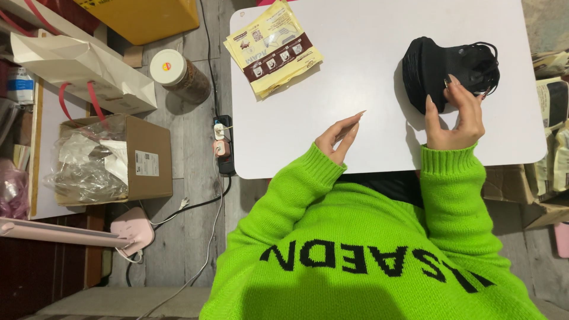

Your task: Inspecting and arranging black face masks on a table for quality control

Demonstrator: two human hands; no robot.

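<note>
A stack of black face masks (pixel 438 68) with ear loops lies on the white table (pixel 367 89) at the right. My right hand (pixel 453 118) reaches onto its near edge, thumb and fingertips pinching the black fabric. My left hand (pixel 339 135) rests on its side near the table's front edge, fingers straight and close together, holding nothing. A pile of flat yellow and brown packets (pixel 272 50) lies at the table's far left corner, away from both hands. Bright green sweater sleeves cover both arms.
On the floor to the left are a power strip (pixel 224 145) with cables, a jar with a white lid (pixel 178 71), a cardboard box (pixel 145 160) of plastic wrap, a white paper bag (pixel 77 71) and a pink lamp base (pixel 133 228). More packets (pixel 554 118) are stacked right of the table.
</note>
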